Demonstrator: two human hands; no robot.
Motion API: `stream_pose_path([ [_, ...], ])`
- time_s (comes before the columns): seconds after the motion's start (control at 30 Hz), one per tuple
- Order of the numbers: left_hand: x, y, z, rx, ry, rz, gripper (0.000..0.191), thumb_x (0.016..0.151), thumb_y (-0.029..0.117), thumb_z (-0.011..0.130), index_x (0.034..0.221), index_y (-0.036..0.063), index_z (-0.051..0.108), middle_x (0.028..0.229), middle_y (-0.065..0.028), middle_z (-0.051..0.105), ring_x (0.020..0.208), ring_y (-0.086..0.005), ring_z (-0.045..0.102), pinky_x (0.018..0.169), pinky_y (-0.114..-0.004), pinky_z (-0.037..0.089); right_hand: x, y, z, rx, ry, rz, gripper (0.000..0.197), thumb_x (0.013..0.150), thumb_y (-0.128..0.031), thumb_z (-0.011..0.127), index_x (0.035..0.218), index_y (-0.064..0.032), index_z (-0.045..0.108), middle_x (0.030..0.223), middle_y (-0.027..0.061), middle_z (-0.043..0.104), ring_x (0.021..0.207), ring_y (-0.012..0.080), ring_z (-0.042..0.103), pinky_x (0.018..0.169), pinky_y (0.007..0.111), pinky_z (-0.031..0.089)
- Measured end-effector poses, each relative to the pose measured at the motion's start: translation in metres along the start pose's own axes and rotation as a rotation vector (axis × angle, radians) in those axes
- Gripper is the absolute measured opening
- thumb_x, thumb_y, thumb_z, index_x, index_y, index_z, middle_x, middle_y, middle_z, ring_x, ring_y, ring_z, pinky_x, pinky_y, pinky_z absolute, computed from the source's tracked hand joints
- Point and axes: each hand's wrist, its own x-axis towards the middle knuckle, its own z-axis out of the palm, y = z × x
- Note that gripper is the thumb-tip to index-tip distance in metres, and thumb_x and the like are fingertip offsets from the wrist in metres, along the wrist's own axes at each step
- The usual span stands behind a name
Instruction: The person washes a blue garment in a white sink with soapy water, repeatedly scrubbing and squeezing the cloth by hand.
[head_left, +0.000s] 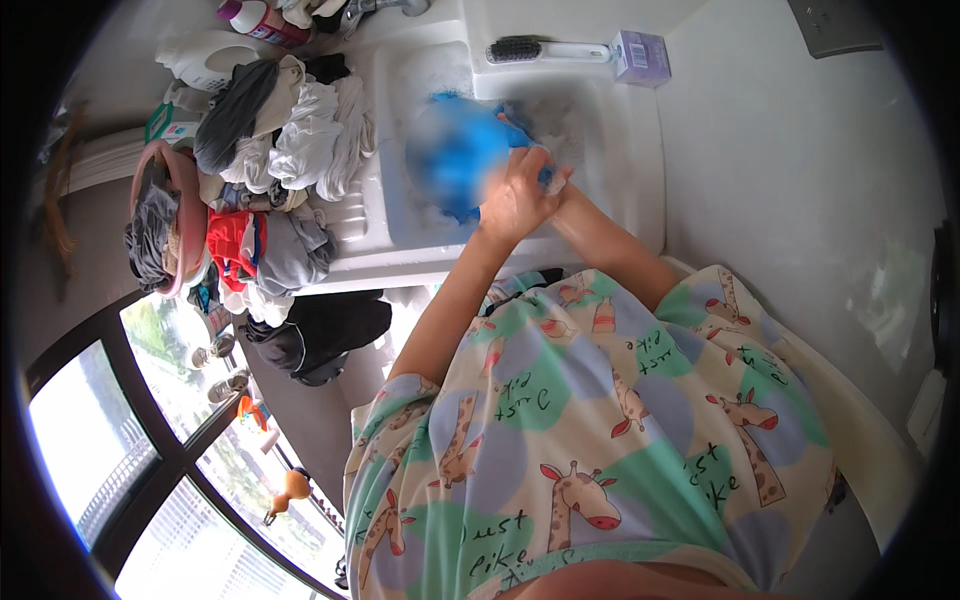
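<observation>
A wet blue cloth (454, 161), partly blurred, lies in the soapy laundry sink (652, 172). Over the basin my left hand (519, 196) is closed on a bunched part of the cloth. Close against it, mostly hidden behind it, my right hand (561, 180) also grips the bunched cloth, with suds on the fingers. Which hand is which is judged from the forearms. A scrub brush (547, 51) with dark bristles and a white handle rests on the sink's back ledge, beside a purple box (641, 58).
Heaped white and grey garments (311, 142) cover the washboard side at left. A pink basket (191, 217) of clothes, a red garment (236, 244), a white jug (214, 60) and a purple-capped bottle (262, 22) stand or lie there. The faucet (386, 7) is at the top.
</observation>
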Motion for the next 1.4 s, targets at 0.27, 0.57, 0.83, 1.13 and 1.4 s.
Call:
stream_pose_path([
  [0.27, -0.017, -0.12, -0.037, 0.286, 0.247, -0.31, 0.029, 0.093, 0.038, 0.061, 0.104, 0.0127, 0.069, 0.089, -0.016, 0.071, 0.084, -0.0386, 0.067, 0.073, -0.045, 0.052, 0.023, -0.004, -0.007, -0.606, 0.358, -0.227, 0.038, 0.088, -0.028, 0.077, 0.109, -0.0019, 0.06, 0.096, 0.0064, 0.066, 0.083, 0.0167, 0.068, 0.07, 0.036, 0.058],
  [0.57, -0.011, -0.088, -0.104, 0.443, 0.048, -0.641, 0.06, 0.086, 0.065, 0.059, 0.123, 0.0176, 0.059, 0.13, -0.0151, 0.057, 0.121, -0.0387, 0.053, 0.093, -0.054, 0.043, 0.039, -0.054, -0.044, -0.6, 0.597, -0.861, 0.042, 0.085, -0.023, 0.077, 0.112, 0.0026, 0.057, 0.099, 0.0132, 0.065, 0.086, 0.0219, 0.065, 0.074, 0.037, 0.053],
  [0.83, -0.042, -0.11, -0.002, 0.449, -0.334, -0.456, 0.121, 0.069, 0.077, 0.067, 0.16, 0.0232, 0.009, 0.164, -0.0209, 0.001, 0.146, -0.0482, 0.02, 0.099, -0.083, 0.015, 0.044, -0.001, -0.092, -1.668, 0.523, -0.879, 0.076, 0.078, -0.023, 0.08, 0.139, -0.008, 0.037, 0.13, 0.0232, 0.054, 0.115, 0.0431, 0.055, 0.096, 0.048, 0.046],
  [1.13, -0.043, -0.177, 0.037, 0.33, -0.439, -0.359, 0.127, 0.07, 0.063, 0.075, 0.159, 0.0212, -0.005, 0.164, -0.0211, 0.0, 0.147, -0.05, 0.012, 0.107, -0.073, 0.024, 0.076, 0.003, -0.112, -1.807, 0.683, -0.396, 0.085, 0.084, -0.03, 0.075, 0.147, -0.0033, 0.024, 0.113, 0.0279, 0.065, 0.099, 0.0466, 0.064, 0.089, 0.05, 0.051],
  [1.4, -0.011, -0.145, -0.013, 0.419, -0.513, -0.439, 0.087, 0.07, 0.032, 0.077, 0.146, 0.0286, 0.035, 0.135, -0.0217, 0.048, 0.121, -0.0402, 0.052, 0.088, -0.05, 0.052, 0.077, -0.002, -0.128, -1.77, 0.862, -0.314, 0.054, 0.081, -0.02, 0.072, 0.13, -0.0036, 0.055, 0.118, 0.0232, 0.065, 0.11, 0.0398, 0.062, 0.095, 0.046, 0.048],
])
